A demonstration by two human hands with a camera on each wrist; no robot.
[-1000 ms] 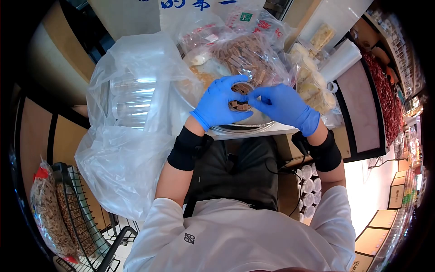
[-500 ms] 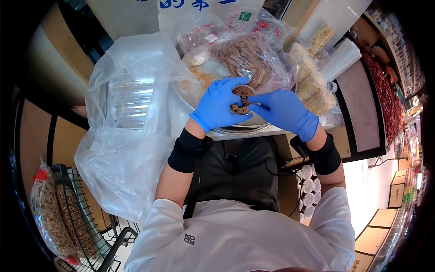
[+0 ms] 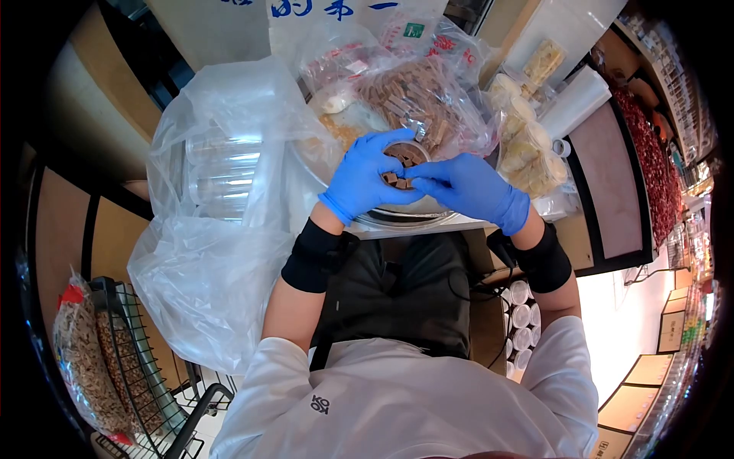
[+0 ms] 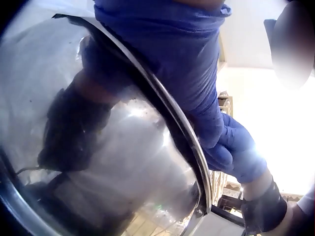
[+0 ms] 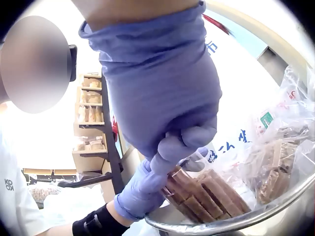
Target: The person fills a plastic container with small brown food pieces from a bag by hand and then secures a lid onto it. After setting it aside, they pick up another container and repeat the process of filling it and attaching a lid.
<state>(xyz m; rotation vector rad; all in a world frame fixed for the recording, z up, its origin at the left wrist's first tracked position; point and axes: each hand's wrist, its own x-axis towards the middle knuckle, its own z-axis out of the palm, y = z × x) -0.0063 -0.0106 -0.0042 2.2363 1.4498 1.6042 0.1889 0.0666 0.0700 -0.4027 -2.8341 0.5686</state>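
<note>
My left hand (image 3: 371,176), in a blue glove, grips a clear round tub (image 3: 426,148) from its left side. Brown sticks (image 5: 221,194) are packed side by side in it, their square ends facing up in the head view. My right hand (image 3: 474,187), also gloved, has its fingers curled over the tub's mouth, thumb and forefinger pinched at a brown stick there. The fingertips partly hide that stick. Below the tub shows the metal basin (image 5: 236,229); in the left wrist view its rim (image 4: 162,93) runs close to my left hand.
A plastic bag of brown sticks (image 3: 413,99) lies in the basin beyond my hands. To the left, a thin plastic bag (image 3: 206,283) covers clear empty tubs (image 3: 225,172). Filled tubs (image 3: 535,149) stand right, beside a white roll (image 3: 577,103). A wire cart (image 3: 138,344) is lower left.
The right hand has shifted slightly left, its fingertips lower and further into the tub's mouth. Both hands and the tub have moved a little to the left.
</note>
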